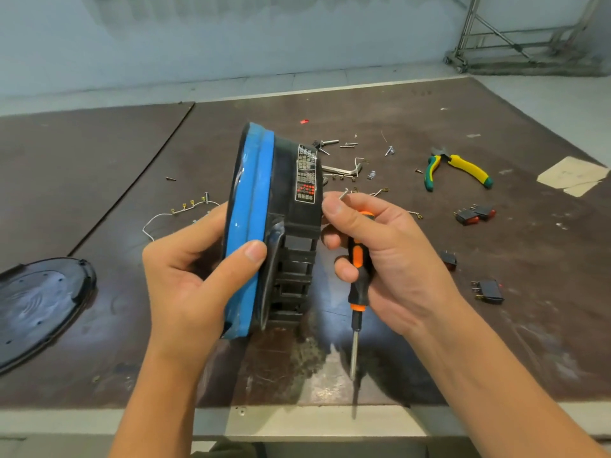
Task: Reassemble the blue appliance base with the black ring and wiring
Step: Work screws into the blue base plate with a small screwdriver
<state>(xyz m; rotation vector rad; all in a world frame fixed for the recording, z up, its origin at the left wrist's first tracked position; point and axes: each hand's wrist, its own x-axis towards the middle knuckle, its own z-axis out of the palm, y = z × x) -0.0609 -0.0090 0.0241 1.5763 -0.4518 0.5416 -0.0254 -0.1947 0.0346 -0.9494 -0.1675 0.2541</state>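
Right hand [390, 259]: screwdriver [358, 285]; left hand [191, 276]: round blue base [251, 206].

So the blue appliance base [249, 226] is held on edge by the left hand [195, 276], black ring [297, 206] facing right. A screwdriver [358, 276] is gripped tip-down in the right hand [390, 259], with a screw [344, 194] pinched between thumb and finger. Pliers [463, 166] are parked near the right edge of the bench [99, 166].

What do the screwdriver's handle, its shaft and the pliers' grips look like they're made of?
Screwdriver handle: black and orange, matt, probably moulded plastic, perhaps rubbery. Shaft: thin, grey, with a dull sheen, so likely steel. Pliers' grips: smooth yellow and green sleeves, plastic or rubber; unclear which.
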